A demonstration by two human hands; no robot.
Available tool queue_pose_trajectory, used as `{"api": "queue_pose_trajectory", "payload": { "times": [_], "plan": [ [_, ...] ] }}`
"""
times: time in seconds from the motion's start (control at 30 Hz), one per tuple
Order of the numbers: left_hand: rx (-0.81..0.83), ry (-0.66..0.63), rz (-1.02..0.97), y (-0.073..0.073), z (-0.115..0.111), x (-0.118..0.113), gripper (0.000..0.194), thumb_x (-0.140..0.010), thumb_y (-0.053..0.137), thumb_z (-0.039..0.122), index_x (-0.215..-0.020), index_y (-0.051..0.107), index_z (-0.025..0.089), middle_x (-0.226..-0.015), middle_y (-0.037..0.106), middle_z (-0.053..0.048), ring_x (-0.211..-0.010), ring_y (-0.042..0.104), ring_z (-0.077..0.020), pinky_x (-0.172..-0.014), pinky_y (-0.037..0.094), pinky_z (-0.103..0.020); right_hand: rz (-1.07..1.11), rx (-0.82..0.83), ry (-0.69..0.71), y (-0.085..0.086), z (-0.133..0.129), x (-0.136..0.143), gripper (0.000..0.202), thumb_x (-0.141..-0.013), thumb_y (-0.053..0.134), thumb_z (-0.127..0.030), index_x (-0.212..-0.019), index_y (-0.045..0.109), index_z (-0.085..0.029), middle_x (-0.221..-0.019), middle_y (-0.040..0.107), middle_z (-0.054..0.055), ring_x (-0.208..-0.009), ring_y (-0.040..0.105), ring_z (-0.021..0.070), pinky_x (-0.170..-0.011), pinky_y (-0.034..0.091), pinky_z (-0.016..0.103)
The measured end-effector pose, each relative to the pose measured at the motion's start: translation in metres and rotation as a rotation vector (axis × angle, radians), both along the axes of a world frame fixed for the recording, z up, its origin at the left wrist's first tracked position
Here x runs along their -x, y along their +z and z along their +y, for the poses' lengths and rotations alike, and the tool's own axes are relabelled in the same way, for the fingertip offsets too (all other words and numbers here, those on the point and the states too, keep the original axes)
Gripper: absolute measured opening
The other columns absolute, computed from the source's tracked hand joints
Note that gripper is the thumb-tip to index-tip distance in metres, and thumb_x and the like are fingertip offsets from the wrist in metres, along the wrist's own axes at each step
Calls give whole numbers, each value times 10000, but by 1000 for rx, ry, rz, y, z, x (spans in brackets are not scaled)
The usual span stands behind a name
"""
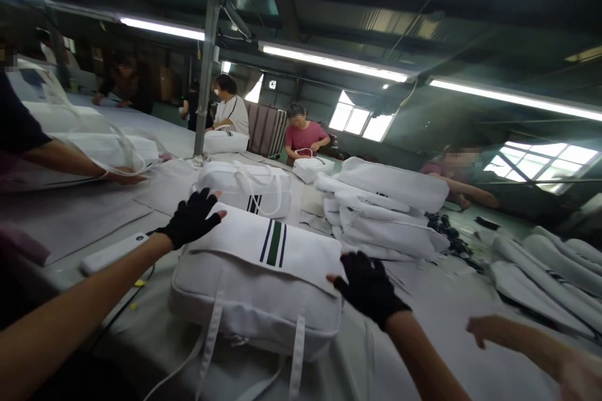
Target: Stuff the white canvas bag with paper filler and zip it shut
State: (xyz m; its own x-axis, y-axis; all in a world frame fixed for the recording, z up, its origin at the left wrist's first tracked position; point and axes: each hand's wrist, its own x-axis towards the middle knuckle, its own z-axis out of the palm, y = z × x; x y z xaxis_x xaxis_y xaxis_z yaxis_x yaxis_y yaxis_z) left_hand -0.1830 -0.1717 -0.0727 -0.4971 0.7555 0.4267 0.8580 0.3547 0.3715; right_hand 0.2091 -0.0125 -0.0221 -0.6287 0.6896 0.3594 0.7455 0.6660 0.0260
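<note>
The black-gloved left hand (192, 219) and right hand (371, 288) are positioned at opposite ends of a striped white bag (258, 285), with a second bag (221, 183) beyond the left and stacked white pieces (380, 213) beyond the right

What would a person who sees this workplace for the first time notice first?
Probably the large white bag at the front centre, where a green stripe runs across the flap between two dark blue lines. Next, the eye would meet the black-gloved left hand and right hand, one at each end of it. Behind, to the right, a high pile of white goods also stands out.
</note>
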Motion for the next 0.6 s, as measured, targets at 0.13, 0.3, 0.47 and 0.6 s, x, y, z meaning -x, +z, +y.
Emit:
{"api": "queue_pose_trajectory", "payload": {
  "times": [0.13,0.3,0.47,0.6],
  "plan": [
    [-157,-193,429,15,25,-46,691,-926,424,523,-1528,258,227,-1605,123,-120,-1474,43,-361,-1160,17,-596,400,-763,98,95,-35,53,705,-975,313,-532,-1441,353,-4,-1478,379,224,-1437,255,333,-1149,247,565],
    [174,-293,297,-61,46,-49,721,-842,545,582,-1488,340,335,-1569,250,-112,-1431,195,-426,-1109,16,-698,273,-464,161,-55,-12,119,681,-975,273,-505,-1447,364,-22,-1451,413,248,-1404,329,342,-1136,281,569],
    [251,-327,195,-68,61,-34,739,-842,528,602,-1495,322,323,-1585,164,-128,-1447,121,-427,-1096,-13,-718,-130,97,150,-72,35,151,621,-932,413,-534,-1307,559,-61,-1393,496,225,-1345,417,363,-1103,327,590],
    [99,-384,26,-53,66,-17,608,-912,442,530,-1477,364,319,-1554,301,-96,-1439,221,-374,-1136,63,-677,276,-264,188,-35,22,184,605,-952,395,-476,-1419,429,-93,-1468,420,188,-1417,304,329,-1138,241,604]
  ]
}}
